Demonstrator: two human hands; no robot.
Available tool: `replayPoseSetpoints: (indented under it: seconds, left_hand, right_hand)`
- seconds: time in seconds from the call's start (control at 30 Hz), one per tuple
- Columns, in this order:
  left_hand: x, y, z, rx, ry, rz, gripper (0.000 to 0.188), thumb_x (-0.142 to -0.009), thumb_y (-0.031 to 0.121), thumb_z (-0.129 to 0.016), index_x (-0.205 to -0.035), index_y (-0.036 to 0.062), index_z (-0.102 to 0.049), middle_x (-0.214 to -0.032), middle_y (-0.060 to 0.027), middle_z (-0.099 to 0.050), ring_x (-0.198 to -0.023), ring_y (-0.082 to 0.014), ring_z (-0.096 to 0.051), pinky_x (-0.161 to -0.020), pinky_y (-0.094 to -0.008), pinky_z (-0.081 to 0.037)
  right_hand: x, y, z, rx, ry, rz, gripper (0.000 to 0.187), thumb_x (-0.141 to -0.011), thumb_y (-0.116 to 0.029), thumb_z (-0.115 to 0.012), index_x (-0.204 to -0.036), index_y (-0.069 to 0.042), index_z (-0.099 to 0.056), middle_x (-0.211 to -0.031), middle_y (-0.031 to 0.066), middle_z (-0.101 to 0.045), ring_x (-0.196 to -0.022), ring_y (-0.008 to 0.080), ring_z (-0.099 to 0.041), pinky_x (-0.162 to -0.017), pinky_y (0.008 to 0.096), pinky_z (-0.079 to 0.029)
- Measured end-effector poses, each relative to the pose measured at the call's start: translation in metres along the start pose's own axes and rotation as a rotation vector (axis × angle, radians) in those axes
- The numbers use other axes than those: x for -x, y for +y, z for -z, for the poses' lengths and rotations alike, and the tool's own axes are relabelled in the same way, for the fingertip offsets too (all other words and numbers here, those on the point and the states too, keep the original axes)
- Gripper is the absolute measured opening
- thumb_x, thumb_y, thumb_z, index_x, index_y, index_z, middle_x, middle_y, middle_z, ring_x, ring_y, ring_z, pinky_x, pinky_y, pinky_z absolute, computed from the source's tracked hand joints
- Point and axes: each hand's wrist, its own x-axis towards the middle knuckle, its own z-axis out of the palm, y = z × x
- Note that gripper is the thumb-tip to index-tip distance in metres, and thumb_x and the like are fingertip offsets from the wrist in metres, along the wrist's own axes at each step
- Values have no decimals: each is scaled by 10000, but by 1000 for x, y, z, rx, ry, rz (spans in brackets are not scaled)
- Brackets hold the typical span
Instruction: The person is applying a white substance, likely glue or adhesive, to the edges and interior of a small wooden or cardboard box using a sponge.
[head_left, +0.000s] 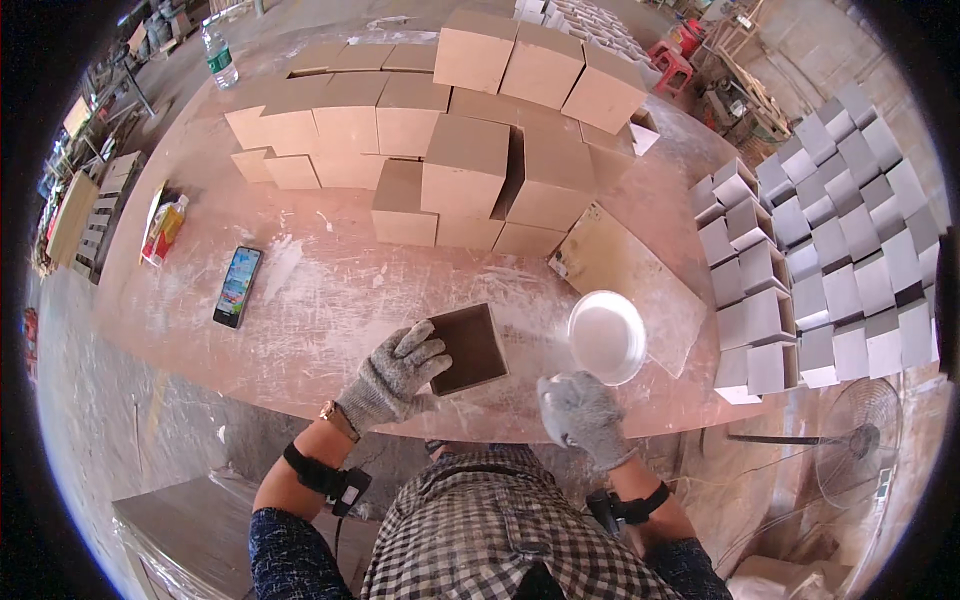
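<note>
My left hand (395, 375), in a grey knit glove, grips the left wall of a small open box (475, 352) near the table's front edge. Some of its fingers reach over the rim; the box's dark inside faces up. To the right of the box, my right hand (582, 418), gloved the same way, is curled closed just in front of a round white tub (607, 338). Whatever its fingers hold, if anything, is hidden. The tub has pale, whitish contents.
Stacked brown boxes (465, 165) fill the table's far side. A flat board (630, 280) lies beside the tub. Leftward are a phone (237, 287), a red-and-yellow packet (165, 230) and a water bottle (219, 60). Rows of grey boxes (845, 225) and a fan (858, 440) stand right.
</note>
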Motion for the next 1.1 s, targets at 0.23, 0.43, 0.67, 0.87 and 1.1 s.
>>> replayPoseSetpoints:
  seconds: [0.23, 0.43, 0.67, 0.87, 1.1]
  left_hand:
    - [-9, 7, 3, -193, 25, -75, 470, -702, 353, -658, -1086, 89, -599, -1085, -82, -571, -1134, -303, -503, -920, -429, -451]
    - [-30, 51, -40, -368, 46, 28, 249, -707, 288, -618, -895, 128, -586, -726, 0, -483, -730, -204, -501, -601, -354, -380]
    - [-33, 70, -45, -286, -125, 183, 217, -747, 193, -544, -935, 90, -574, -799, -45, -531, -786, -222, -516, -664, -368, -400]
    - [-32, 65, -46, -233, -8, 122, 204, -748, 192, -547, -930, 105, -577, -792, -33, -526, -789, -226, -517, -667, -369, -401]
    - [-36, 65, -47, -272, -27, 120, 187, -741, 193, -558, -913, 121, -574, -790, -32, -522, -785, -218, -517, -664, -369, -400]
  right_hand:
    - [-20, 12, 0, 194, -11, 130, 154, -847, -192, -599, -957, -95, -646, -909, 96, -621, -884, 290, -594, -749, 428, -505]
    - [-75, -2, -21, 460, 221, 326, 171, -822, -224, -610, -962, -132, -643, -880, 109, -614, -802, 298, -610, -656, 421, -510]
    - [-28, -43, -40, 189, -147, -77, 70, -814, -172, -580, -813, -104, -565, -845, 102, -551, -843, 290, -579, -615, 404, -504]
    - [-67, -17, -34, 564, -345, -77, 187, -843, -265, -548, -774, -92, -565, -809, 100, -593, -781, 285, -614, -632, 428, -511]
    - [-79, 23, -35, 436, 48, 109, 216, -856, -272, -540, -784, -71, -570, -759, 132, -588, -716, 315, -607, -622, 433, -506]
